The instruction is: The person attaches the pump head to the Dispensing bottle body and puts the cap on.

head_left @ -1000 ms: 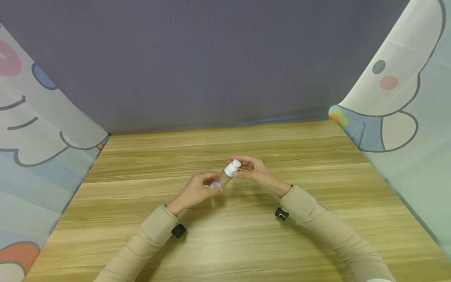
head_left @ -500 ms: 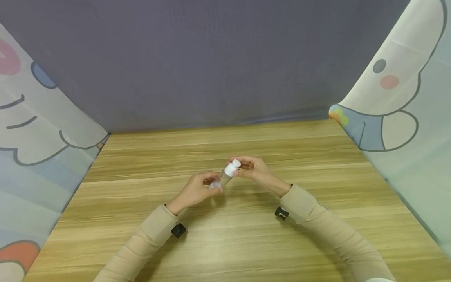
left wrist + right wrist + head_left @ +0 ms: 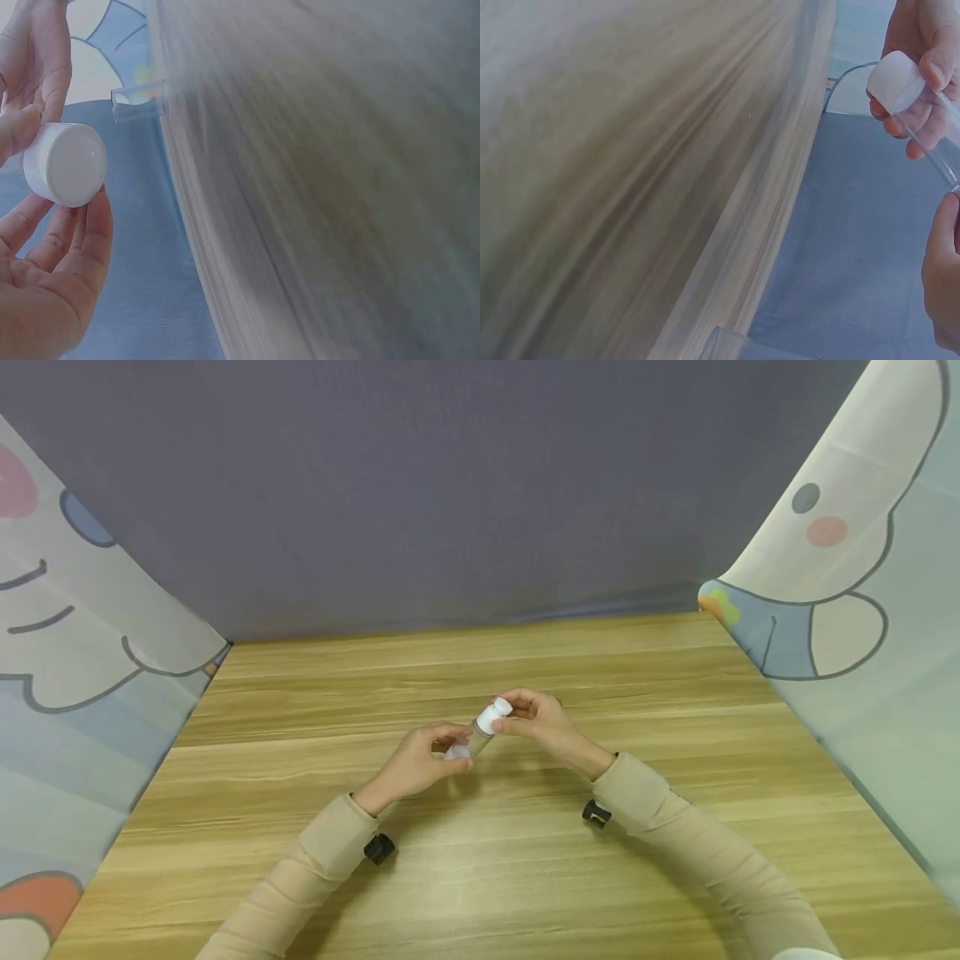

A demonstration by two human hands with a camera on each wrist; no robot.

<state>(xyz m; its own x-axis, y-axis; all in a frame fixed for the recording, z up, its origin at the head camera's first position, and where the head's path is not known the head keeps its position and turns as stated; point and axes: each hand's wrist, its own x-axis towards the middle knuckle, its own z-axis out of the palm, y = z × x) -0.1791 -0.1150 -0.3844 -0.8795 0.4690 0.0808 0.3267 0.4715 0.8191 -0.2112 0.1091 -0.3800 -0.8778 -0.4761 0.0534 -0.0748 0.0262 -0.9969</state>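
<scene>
Thumb on the near side, fingers on the far side, the left hand (image 3: 411, 764) pinches the white cap (image 3: 458, 752) at the lower end of a clear tube (image 3: 935, 156). The right hand (image 3: 546, 724) grips the white lid (image 3: 491, 718) at the upper end, between thumb and fingers; neither set of fingers is free. The left wrist view shows the flat round face of the cap turned toward the camera.

The tube slants between the hands, lower at the left and higher at the right, held up off the desk (image 3: 480, 877), about mid-width. In the head view the lid meets the tube with no gap that shows, and in the right wrist view the cap meets the other end likewise. The tube looks clear right through; whether anything is inside it I cannot tell.

As for progress, I judge that picking up and taking hold at both ends is done. Both ends are covered; whether the lid or cap is loose or tight cannot be told from a moment like this. Letting go and setting the tube down are not yet done.

Beyond the wrists come beige sleeves (image 3: 330, 843), then the wood-grain desk, and at its far edge a grey curtain (image 3: 450, 510).
</scene>
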